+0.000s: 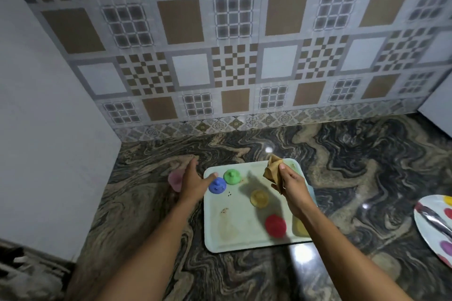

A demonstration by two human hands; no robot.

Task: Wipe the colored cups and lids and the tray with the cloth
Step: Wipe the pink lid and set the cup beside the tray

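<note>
Reaching for the pink cup with the cloth on the other side

Left hand (193,182) sits over the pink cup (175,179) on the counter (342,178), just left of the tray (247,234), fingers spread; can't tell if they touch it. Right hand (292,187) pinches the bunched cloth (272,168) over the tray's far edge, so left is much nearer. No readable writing.

Lying flat: pale mint rectangular plastic tray (234,237), showing brown stains near its front left. Standing on it at far left, just beside each other: green domed lid with knob (231,176) and blue domed lid (217,185). Sitting mid-tray: yellow round cup (259,198); nearer the front, red round piece (275,225), blurring past telling cup from lid. Resting off the tray to the left: pink cup (175,179), partly hidden. Hanging bunched over the far right corner: tan crumpled cloth (272,170), being gripped by the right hand (291,188).
</note>
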